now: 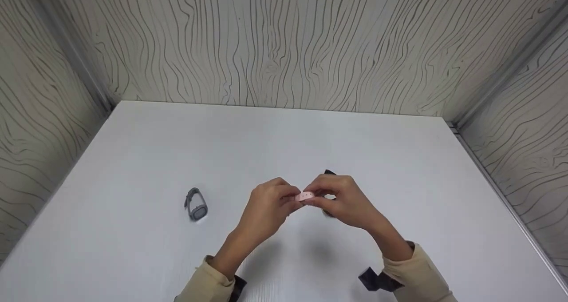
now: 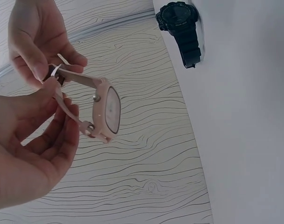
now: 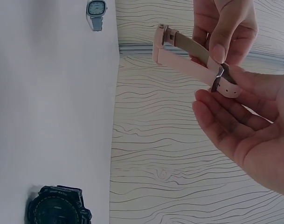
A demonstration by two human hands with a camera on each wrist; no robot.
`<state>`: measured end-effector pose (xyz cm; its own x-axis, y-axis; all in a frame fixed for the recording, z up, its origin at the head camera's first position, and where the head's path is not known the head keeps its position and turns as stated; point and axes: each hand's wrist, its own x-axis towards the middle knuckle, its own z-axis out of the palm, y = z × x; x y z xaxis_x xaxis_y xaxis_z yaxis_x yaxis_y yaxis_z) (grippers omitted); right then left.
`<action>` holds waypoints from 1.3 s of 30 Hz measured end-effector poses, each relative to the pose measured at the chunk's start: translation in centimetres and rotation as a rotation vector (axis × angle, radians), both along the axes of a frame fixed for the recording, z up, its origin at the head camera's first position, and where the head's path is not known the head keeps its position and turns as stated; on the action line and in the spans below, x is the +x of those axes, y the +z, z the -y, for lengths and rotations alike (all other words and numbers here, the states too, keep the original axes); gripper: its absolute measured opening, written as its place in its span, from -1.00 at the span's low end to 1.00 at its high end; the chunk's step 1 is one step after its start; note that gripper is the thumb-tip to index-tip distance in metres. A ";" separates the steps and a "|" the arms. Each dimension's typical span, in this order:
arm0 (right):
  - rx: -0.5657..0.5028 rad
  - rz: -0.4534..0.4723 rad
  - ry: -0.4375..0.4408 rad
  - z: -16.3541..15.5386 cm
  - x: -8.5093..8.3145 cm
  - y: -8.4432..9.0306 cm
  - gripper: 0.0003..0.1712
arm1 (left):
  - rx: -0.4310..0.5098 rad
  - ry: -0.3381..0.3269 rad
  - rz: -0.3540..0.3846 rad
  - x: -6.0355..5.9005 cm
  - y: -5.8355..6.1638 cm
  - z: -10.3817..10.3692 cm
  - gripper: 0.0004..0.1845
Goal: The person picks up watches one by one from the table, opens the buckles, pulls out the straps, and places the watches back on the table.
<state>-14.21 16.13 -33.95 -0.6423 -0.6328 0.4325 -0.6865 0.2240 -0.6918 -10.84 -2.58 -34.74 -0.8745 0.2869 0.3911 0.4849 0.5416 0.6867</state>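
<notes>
Beige sleeves (image 1: 208, 284) frame the bottom of the head view, both forearms reaching forward and angling inward so that the two hands meet above the middle of the white tabletop (image 1: 133, 151). Between them they hold a pink watch (image 1: 305, 196) lifted clear of the surface. From the left wrist view, the left hand (image 2: 25, 154) has its fingers loosely curled, thumb and fingertips pinching the strap near the buckle, while the watch face hangs out to the side, tilted on edge. From the right wrist view, the right hand (image 3: 239, 135) lies palm up with its fingers curved under the strap, its thumb pressing the strap end at the metal buckle (image 3: 218, 77); the left hand's fingers close on the strap from above. Both hands are therefore closed around the same strap, fingertips almost touching. A black watch (image 3: 58, 207) lies on the tabletop just behind the right hand, and a grey watch (image 1: 195, 204) lies well apart to the left.
</notes>
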 end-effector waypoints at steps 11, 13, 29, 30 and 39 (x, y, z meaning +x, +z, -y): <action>-0.226 0.187 -0.004 -0.5 0.1 -0.5 -0.86 | 0.145 -0.019 0.027 -0.3 -0.2 0.3 -0.91; -0.239 0.242 -0.016 -0.6 0.1 -0.7 -0.87 | 0.149 -0.017 0.029 -0.4 -0.3 0.4 -0.91; -0.319 0.432 0.037 -0.7 -0.4 -1.7 -0.87 | 0.159 -0.008 0.093 -0.4 -0.6 0.3 -0.88; -0.324 0.431 0.033 -0.6 -0.4 -1.7 -0.88 | 0.159 -0.009 0.105 -0.4 -0.6 0.3 -0.88; -0.363 0.372 -0.035 -0.1 -0.3 -1.8 -0.86 | 0.215 -0.062 0.231 -0.8 -0.8 0.0 -0.85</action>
<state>-14.52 16.25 -35.70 -0.8123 -0.4602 0.3583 -0.3754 -0.0575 -0.9251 -11.65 -2.63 -35.54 -0.9308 0.2745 0.2416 0.3301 0.3467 0.8780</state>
